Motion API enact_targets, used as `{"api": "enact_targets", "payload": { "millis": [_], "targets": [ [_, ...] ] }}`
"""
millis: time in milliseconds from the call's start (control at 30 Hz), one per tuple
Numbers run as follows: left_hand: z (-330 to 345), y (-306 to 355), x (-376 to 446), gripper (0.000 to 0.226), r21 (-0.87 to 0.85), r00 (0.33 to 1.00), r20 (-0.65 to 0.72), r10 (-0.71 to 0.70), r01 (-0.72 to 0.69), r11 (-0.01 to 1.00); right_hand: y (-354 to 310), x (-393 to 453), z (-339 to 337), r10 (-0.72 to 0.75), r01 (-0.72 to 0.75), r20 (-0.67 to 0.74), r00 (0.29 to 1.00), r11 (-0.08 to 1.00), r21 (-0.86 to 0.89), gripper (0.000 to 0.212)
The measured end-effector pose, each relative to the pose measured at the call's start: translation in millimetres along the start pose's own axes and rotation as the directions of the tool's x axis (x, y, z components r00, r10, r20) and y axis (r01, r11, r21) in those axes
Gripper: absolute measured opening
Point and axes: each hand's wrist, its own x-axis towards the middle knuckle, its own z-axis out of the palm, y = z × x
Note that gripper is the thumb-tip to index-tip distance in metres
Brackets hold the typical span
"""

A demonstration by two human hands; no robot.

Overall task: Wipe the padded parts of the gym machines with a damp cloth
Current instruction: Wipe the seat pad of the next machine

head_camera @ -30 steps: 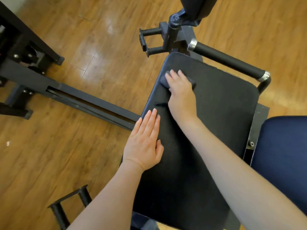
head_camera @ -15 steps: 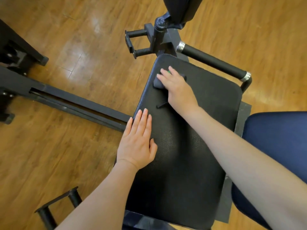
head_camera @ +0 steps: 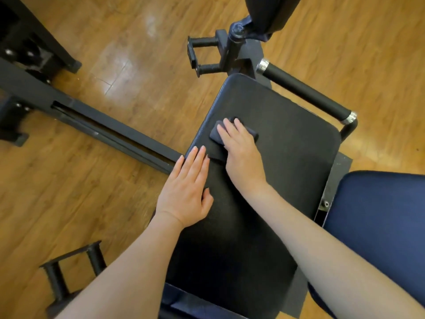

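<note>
A black padded seat (head_camera: pixel 287 171) of a gym machine fills the middle of the view. My right hand (head_camera: pixel 241 153) lies flat on a folded dark cloth (head_camera: pixel 216 134) and presses it onto the pad near its left edge, most of the cloth hidden under the fingers. My left hand (head_camera: pixel 186 192) rests flat on the pad's left edge, fingers straight, just beside the cloth. A second black pad (head_camera: pixel 266 12) hangs at the top of the frame.
A black foam-covered handle bar (head_camera: pixel 305 93) runs along the pad's far right side. A dark steel frame rail (head_camera: pixel 110 132) crosses the wooden floor at left. Black pegs (head_camera: pixel 202 56) stick out at the top, more pegs (head_camera: pixel 73 270) at bottom left. A blue padded seat (head_camera: pixel 381 226) is at right.
My right hand has drawn the cloth back along the pad from its far left corner toward me, ending close to my left hand. The left hand stayed put on the edge.
</note>
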Motion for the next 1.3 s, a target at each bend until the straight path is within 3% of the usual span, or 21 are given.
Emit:
{"api": "enact_targets", "payload": {
  "millis": [100, 167, 333, 400, 500, 633, 733, 833, 933, 1033, 1167, 1300],
  "targets": [
    [-0.8, -0.4, -0.2, 0.068, -0.019, 1.0, -0.002, -0.005, 0.005, 1.0, 40.1, 1.5, -22.8, -0.272, 0.287, 0.169, 0.947, 0.956, -0.068, 0.051],
    [0.2, -1.3, -1.0, 0.069, -0.036, 1.0, 0.005, -0.007, 0.007, 0.999, 58.7, 23.6, -32.3, -0.305, 0.327, 0.192, 0.933, 0.941, -0.093, 0.052],
    [-2.8, 2.1, -1.7, 0.069, -0.026, 0.999, 0.032, -0.024, 0.024, 0.999, 46.2, 86.6, -26.5, 0.032, -0.032, 0.028, 0.999, 0.999, 0.021, 0.044],
    [-5.3, 4.4, -2.2, 0.068, -0.019, 0.999, 0.03, -0.032, 0.033, 0.999, 32.8, 88.7, -16.4, 0.093, -0.091, -0.025, 0.995, 0.994, 0.068, 0.041],
    [-7.5, 6.3, -3.8, 0.069, -0.014, 0.996, 0.041, -0.079, 0.079, 0.997, 7.0, 54.9, -1.8, -0.092, 0.088, 0.035, 0.995, 0.991, 0.104, 0.042],
    [-13.9, 16.8, -8.7, 0.065, -0.015, 0.976, 0.114, -0.186, 0.188, 0.982, 14.4, 15.2, -8.9, -0.425, 0.415, 0.161, 0.891, 0.905, 0.092, 0.041],
    [-18.9, 40.0, -26.7, 0.064, 0.002, 0.918, 0.156, -0.364, 0.368, 0.93, 39.9, 38.0, -26.3, -0.487, 0.492, 0.228, 0.843, 0.87, 0.043, 0.04],
    [-13.0, 72.6, -57.3, 0.068, -0.12, 0.832, 0.19, -0.522, 0.547, 0.828, 46.1, 70.3, -32.2, -0.304, 0.304, 0.22, 0.927, 0.952, 0.032, 0.041],
    [-0.8, 104.5, -89.3, 0.068, -0.122, 0.734, 0.154, -0.661, 0.678, 0.725, 28.0, 76.6, -24.3, -0.114, 0.104, 0.128, 0.985, 0.991, 0.085, 0.039],
    [9.0, 126.9, -111.3, 0.066, -0.103, 0.652, 0.123, -0.748, 0.758, 0.644, -0.2, 45.7, -11.5, -0.164, 0.151, 0.128, 0.978, 0.983, 0.103, 0.039],
    [13.0, 134.6, -125.9, 0.079, -0.116, 0.537, 0.122, -0.835, 0.843, 0.525, -44.1, -39.1, 6.3, -0.439, 0.397, 0.195, 0.877, 0.891, 0.221, 0.04],
    [20.0, 142.4, -143.6, 0.091, -0.137, 0.431, 0.146, -0.89, 0.9, 0.413, -40.4, -82.5, 7.2, -0.671, 0.624, 0.308, 0.674, 0.741, 0.248, 0.044]
  ]
}}
